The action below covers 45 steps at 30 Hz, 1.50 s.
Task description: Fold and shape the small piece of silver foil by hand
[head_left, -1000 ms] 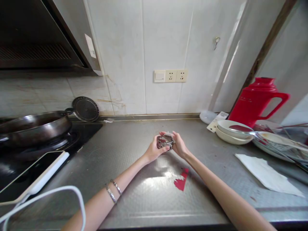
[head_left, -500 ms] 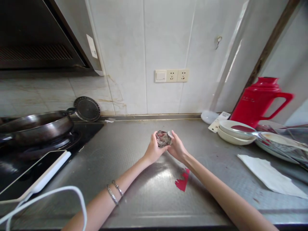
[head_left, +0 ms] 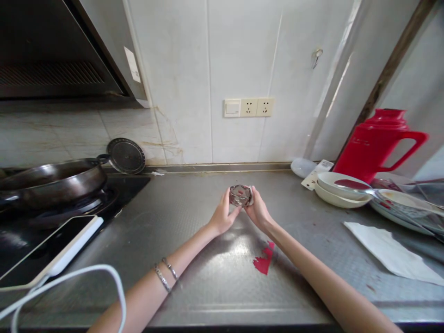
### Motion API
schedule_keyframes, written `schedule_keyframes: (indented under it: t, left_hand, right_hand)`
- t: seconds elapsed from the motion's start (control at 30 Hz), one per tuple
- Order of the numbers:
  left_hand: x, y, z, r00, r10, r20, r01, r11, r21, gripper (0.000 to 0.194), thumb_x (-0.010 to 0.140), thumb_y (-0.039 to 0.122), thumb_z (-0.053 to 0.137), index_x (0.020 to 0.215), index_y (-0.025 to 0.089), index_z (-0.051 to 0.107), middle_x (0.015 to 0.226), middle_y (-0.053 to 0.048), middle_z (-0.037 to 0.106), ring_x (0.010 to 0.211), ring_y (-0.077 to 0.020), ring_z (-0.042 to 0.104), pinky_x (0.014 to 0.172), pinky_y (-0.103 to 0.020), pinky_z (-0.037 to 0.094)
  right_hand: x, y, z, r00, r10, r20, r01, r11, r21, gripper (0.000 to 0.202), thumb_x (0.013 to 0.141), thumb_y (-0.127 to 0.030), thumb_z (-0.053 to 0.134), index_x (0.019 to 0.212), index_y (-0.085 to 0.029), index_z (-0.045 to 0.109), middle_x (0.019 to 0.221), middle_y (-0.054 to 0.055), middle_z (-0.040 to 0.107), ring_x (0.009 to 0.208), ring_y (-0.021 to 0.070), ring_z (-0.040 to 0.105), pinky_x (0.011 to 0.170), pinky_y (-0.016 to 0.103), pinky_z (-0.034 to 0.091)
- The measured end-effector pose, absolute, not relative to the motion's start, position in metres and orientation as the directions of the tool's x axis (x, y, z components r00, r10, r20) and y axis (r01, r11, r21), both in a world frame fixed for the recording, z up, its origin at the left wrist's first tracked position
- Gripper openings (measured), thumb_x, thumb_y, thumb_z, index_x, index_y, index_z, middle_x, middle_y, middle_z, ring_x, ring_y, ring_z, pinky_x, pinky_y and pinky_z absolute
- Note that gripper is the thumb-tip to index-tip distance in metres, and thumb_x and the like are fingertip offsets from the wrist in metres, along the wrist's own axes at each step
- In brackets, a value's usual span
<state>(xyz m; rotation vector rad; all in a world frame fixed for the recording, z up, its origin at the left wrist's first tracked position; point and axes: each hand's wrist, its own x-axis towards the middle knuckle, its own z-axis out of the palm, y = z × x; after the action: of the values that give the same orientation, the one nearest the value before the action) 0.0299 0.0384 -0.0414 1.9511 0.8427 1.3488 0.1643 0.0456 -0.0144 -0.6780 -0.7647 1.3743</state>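
Note:
Over the middle of the steel counter (head_left: 173, 240), a small, shiny, faceted round dish (head_left: 240, 196) is held between both hands. It looks like dark glass, with a reddish patch at its centre. My left hand (head_left: 222, 215) is closed around its left side, thumb near the bottom edge. At the opposite side, my right hand (head_left: 257, 211) grips the rim. A small pale scrap (head_left: 251, 194) shows by the right fingers; what it is I cannot make out. Nearer to me, a torn red piece of paper (head_left: 263, 259) lies on the counter.
To the left, a pan (head_left: 52, 185) sits on a black stove, with a phone-like device (head_left: 58, 252) and white cable (head_left: 111, 273) in front. At right are a red thermos (head_left: 373, 145), stacked bowls (head_left: 342, 196), plates and a white paper towel (head_left: 390, 252).
The dish has turned in my hands, with its patterned face now showing more toward me. Both hands have shifted slightly to the right and up.

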Motion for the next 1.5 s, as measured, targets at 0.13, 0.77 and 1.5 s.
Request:
schedule_keyframes:
  t: [0.13, 0.77, 1.5]
  left_hand:
    - [0.031, 0.043, -0.037, 0.217, 0.828, 0.517, 0.075, -0.543, 0.836, 0.078, 0.073, 0.035, 0.073, 0.138, 0.015, 0.035, 0.134, -0.018, 0.047, 0.119, -0.0286, 0.053, 0.102, -0.047, 0.045]
    - [0.028, 0.024, -0.006, 0.350, 0.765, 0.540, 0.391, -0.643, 0.658, 0.085, 0.051, 0.020, 0.083, 0.128, 0.022, 0.049, 0.115, -0.010, 0.056, 0.108, -0.0282, 0.054, 0.096, -0.043, 0.044]
    - [0.026, 0.036, -0.025, 0.366, 0.810, 0.459, 0.173, -0.543, 0.821, 0.074, 0.069, 0.025, 0.075, 0.132, 0.019, 0.038, 0.129, -0.016, 0.049, 0.121, -0.0301, 0.050, 0.105, -0.049, 0.039]
  right_hand:
    - [0.165, 0.045, -0.017, 0.091, 0.992, 0.088, -0.550, 0.124, -0.826, 0.031, 0.081, -0.050, 0.054, 0.094, -0.023, 0.063, 0.088, 0.003, 0.073, 0.094, 0.0245, 0.066, 0.081, 0.037, 0.053]
    - [0.173, 0.049, -0.022, 0.047, 0.993, 0.110, -0.384, 0.120, -0.916, 0.042, 0.076, -0.059, 0.054, 0.080, -0.020, 0.070, 0.078, 0.004, 0.074, 0.093, 0.0267, 0.066, 0.085, 0.037, 0.050]
    - [0.170, 0.049, -0.021, 0.000, 0.999, 0.039, -0.533, 0.033, -0.845, 0.031, 0.078, -0.052, 0.056, 0.079, -0.022, 0.063, 0.076, 0.002, 0.073, 0.092, 0.0254, 0.068, 0.083, 0.037, 0.053]
